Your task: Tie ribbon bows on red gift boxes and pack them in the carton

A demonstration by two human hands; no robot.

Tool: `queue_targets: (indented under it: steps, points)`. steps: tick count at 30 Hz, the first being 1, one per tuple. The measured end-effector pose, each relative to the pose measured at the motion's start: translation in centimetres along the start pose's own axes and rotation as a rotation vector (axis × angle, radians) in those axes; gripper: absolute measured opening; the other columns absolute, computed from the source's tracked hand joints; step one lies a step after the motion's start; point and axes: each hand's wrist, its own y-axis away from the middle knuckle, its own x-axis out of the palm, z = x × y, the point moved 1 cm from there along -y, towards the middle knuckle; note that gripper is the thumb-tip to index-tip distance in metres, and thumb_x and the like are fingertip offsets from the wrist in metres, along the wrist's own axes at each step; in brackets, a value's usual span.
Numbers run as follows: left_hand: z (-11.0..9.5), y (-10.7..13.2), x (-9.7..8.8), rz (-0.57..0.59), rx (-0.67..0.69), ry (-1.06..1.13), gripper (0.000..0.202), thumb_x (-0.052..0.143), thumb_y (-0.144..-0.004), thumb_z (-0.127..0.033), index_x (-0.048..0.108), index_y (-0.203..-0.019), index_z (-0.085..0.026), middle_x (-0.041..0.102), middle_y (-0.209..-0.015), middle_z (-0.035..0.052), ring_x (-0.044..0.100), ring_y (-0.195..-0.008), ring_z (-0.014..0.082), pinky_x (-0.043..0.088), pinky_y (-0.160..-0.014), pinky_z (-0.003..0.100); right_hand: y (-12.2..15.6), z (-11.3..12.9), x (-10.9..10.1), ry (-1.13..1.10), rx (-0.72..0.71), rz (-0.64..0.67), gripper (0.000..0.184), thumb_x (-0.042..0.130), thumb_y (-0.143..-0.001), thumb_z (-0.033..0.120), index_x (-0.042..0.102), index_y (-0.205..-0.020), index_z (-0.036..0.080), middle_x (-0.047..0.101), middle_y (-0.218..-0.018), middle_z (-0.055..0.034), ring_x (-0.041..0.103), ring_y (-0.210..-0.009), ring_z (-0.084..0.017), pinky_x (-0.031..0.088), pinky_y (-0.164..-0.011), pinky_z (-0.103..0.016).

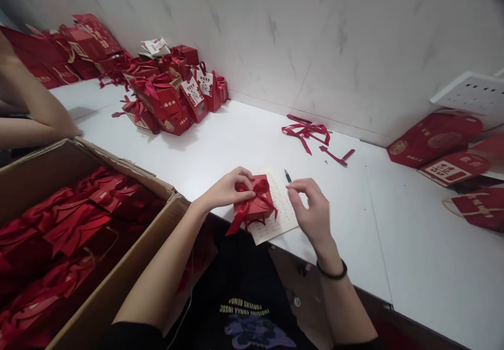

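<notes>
A small red gift box with a red ribbon bow stands near the table's front edge, partly over a sheet of handwritten paper. My left hand grips the box and bow from the left, thumb on the ribbon. To the right of the box my right hand is raised, its thumb and index finger pinched together. Whether anything thin is between those fingertips, I cannot make out. The black end of a pen shows just beyond the right fingertips.
On the left, an open carton holds several bow-tied red boxes. More red gift boxes stand toward the wall. Loose red ribbons lie at the back. Flat red packages lie right, below a power strip. Another person's arm rests left.
</notes>
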Motion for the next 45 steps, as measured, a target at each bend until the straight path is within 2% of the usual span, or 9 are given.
queue_targets:
  steps: [5,12,20,27,31,33,35,39,45]
  points:
    - [0.2,1.0,0.5,-0.016,0.059,0.068,0.013,0.059,-0.075,-0.031,0.063,-0.078,-0.019,0.051,-0.106,0.0057,0.051,-0.103,0.0186,0.040,-0.093,0.033,-1.1,-4.1,2.3,-0.240,0.222,0.366,0.020,0.059,-0.081,0.034,0.059,-0.095,0.020,0.055,-0.095,-0.0043,0.055,-0.077,-0.015,0.047,-0.066,-0.029]
    - [0.7,3.3,1.7,-0.400,-0.011,0.118,0.020,0.051,-0.080,-0.028,0.054,-0.098,-0.020,0.051,-0.115,0.0082,0.046,-0.113,0.0205,0.035,-0.099,0.038,-1.2,-4.2,3.2,-0.366,0.389,0.342,0.024,0.059,-0.080,0.038,0.054,-0.069,0.018,0.055,-0.069,0.0006,0.050,-0.064,-0.013,0.040,-0.060,-0.026]
    - [-0.1,4.1,2.1,-0.489,-0.162,-0.028,0.013,0.051,-0.080,-0.032,0.057,-0.079,-0.020,0.051,-0.113,0.0064,0.046,-0.113,0.0199,0.032,-0.101,0.039,-0.5,-4.7,3.5,-0.598,0.573,0.297,0.036,0.068,-0.071,0.044,0.045,-0.060,0.018,0.045,-0.055,0.0044,0.039,-0.051,-0.010,0.031,-0.049,-0.023]
    - [-0.8,3.4,1.1,-0.296,-0.135,0.098,0.023,0.053,-0.079,-0.037,0.057,-0.066,-0.019,0.044,-0.129,0.0054,0.038,-0.123,0.0237,0.030,-0.103,0.040,-0.5,-5.1,3.6,-0.639,0.587,0.307,0.038,0.065,-0.073,0.047,0.045,-0.060,0.018,0.043,-0.054,0.0046,0.036,-0.051,-0.009,0.028,-0.049,-0.023]
    - [-3.6,0.1,-1.0,0.084,-0.102,-0.131,0.034,0.051,-0.079,-0.041,0.053,-0.055,-0.016,0.046,-0.129,0.0031,0.046,-0.114,0.0241,0.038,-0.096,0.036,-1.5,-5.5,3.3,-0.656,0.555,0.427,0.039,0.063,-0.076,0.048,0.044,-0.060,0.017,0.043,-0.056,0.0044,0.037,-0.052,-0.009,0.028,-0.051,-0.023]
    - [-5.0,-1.5,-2.4,0.294,-0.148,-0.280,0.033,0.052,-0.077,-0.044,0.057,-0.059,-0.016,0.050,-0.125,0.0052,0.054,-0.102,0.0235,0.043,-0.088,0.036,-2.2,-5.8,2.9,-0.640,0.521,0.522,0.040,0.063,-0.076,0.048,0.044,-0.059,0.017,0.043,-0.056,0.0043,0.038,-0.052,-0.009,0.027,-0.051,-0.023]
    - [-5.8,-2.2,-3.7,0.394,-0.182,-0.380,0.032,0.053,-0.074,-0.047,0.061,-0.070,-0.016,0.051,-0.123,0.0063,0.056,-0.098,0.0232,0.044,-0.084,0.036,-2.6,-5.9,2.7,-0.634,0.500,0.641,0.041,0.063,-0.076,0.049,0.042,-0.060,0.017,0.043,-0.056,0.0043,0.037,-0.051,-0.009,0.026,-0.049,-0.022]
    - [-5.0,-0.9,-4.7,0.341,-0.083,-0.382,0.021,0.054,-0.076,-0.037,0.061,-0.080,-0.018,0.047,-0.129,0.0053,0.052,-0.107,0.0218,0.041,-0.091,0.036,-3.0,-6.1,2.6,-0.666,0.497,0.808,0.040,0.063,-0.077,0.048,0.041,-0.063,0.017,0.043,-0.059,0.0042,0.035,-0.051,-0.008,0.024,-0.048,-0.022]
    - [-2.5,1.6,-2.8,0.069,0.010,-0.212,0.013,0.051,-0.081,-0.028,0.060,-0.085,-0.019,0.053,-0.118,0.0060,0.051,-0.108,0.0179,0.041,-0.093,0.034,-4.5,-6.3,2.2,-0.620,0.459,1.002,0.034,0.066,-0.075,0.044,0.049,-0.067,0.016,0.047,-0.067,0.0022,0.040,-0.057,-0.009,0.030,-0.051,-0.022]
